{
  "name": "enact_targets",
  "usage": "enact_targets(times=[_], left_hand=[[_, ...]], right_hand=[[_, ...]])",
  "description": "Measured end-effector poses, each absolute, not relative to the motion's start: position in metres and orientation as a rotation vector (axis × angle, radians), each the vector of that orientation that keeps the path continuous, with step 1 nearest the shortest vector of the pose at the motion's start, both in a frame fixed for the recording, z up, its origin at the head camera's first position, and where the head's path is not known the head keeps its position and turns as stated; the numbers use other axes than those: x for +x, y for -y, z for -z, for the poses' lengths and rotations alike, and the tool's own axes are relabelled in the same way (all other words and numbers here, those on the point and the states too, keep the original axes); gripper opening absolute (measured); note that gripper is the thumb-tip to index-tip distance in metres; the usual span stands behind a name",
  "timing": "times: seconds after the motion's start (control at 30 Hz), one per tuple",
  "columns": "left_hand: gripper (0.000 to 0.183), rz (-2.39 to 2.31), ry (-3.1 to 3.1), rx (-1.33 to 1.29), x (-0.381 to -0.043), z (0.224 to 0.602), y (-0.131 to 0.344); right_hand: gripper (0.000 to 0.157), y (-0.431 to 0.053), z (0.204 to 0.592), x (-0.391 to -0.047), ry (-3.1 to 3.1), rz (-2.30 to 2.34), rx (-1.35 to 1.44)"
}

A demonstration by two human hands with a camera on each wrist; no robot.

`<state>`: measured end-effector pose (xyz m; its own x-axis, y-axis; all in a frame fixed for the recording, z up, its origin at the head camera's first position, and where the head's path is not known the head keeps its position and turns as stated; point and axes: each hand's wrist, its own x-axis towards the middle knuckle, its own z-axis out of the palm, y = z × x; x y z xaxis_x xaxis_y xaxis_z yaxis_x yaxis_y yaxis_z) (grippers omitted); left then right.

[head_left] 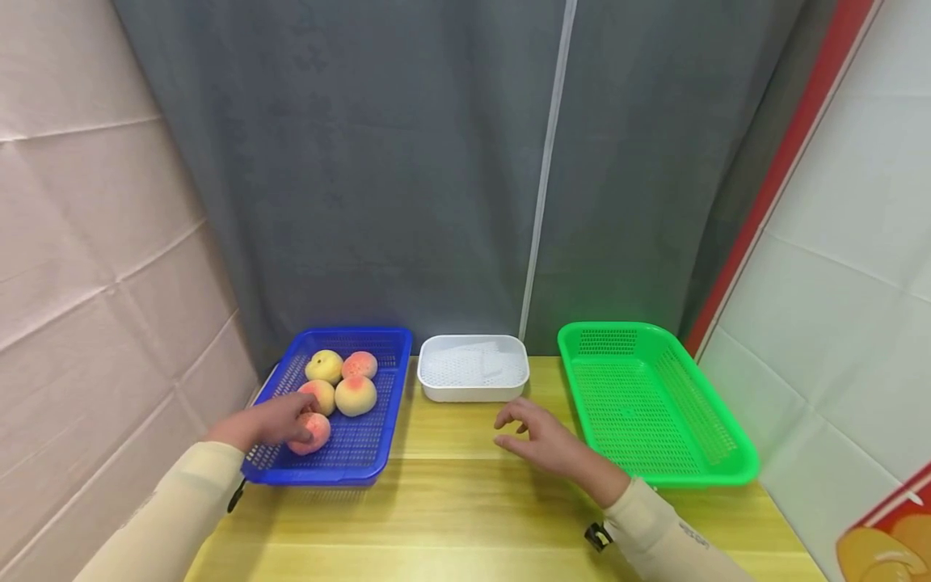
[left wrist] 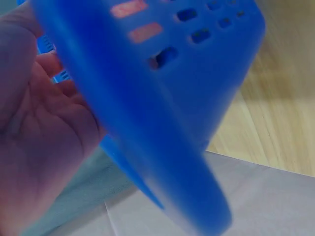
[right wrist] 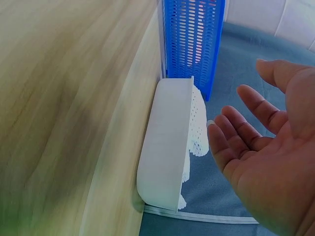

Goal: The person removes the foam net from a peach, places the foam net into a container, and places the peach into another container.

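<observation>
In the head view, a blue plastic basket [head_left: 381, 453] on the left holds several peaches, yellow and pink. My left hand [head_left: 272, 419] reaches over its left rim, fingers and thumb around the nearest pink peach [head_left: 314, 436]. The left wrist view has the basket's wall and rim in front of my fingers, so the grip is mostly hidden there. My right hand [head_left: 538, 436] hovers above the table between a white basket [head_left: 473, 394] and a green basket [head_left: 633, 404]. Its fingers are loosely bent, and the right wrist view shows nothing in the palm.
The three baskets stand in a row on a wooden table [head_left: 451, 501]. Behind them hangs a grey curtain [head_left: 364, 178]. Pale walls close both sides, with a red strip [head_left: 793, 162] at the right and a printed picture [head_left: 890, 541] in the lower right corner.
</observation>
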<state>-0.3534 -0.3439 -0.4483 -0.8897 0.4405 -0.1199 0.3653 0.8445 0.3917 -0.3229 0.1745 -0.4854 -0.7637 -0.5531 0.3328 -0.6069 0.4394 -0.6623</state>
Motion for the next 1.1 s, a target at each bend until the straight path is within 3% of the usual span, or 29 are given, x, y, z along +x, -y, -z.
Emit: enact_targets(times=[0.7, 0.9, 1.1], left_hand=[[0.044, -0.382, -2.866, 0.427, -0.356, 0.440, 0.337], [0.035, -0.426, -2.963, 0.521, -0.361, 0.435, 0.328], [0.021, -0.641, -3.080, 0.704, -0.351, 0.419, 0.280]], right_hand=[[0.018, -0.177, 0.494, -0.321, 2.630, -1.260, 1.085], [0.019, -0.178, 0.492, -0.322, 2.653, -1.251, 1.057], [0.018, -0.177, 0.487, -0.323, 2.646, -1.236, 1.049]])
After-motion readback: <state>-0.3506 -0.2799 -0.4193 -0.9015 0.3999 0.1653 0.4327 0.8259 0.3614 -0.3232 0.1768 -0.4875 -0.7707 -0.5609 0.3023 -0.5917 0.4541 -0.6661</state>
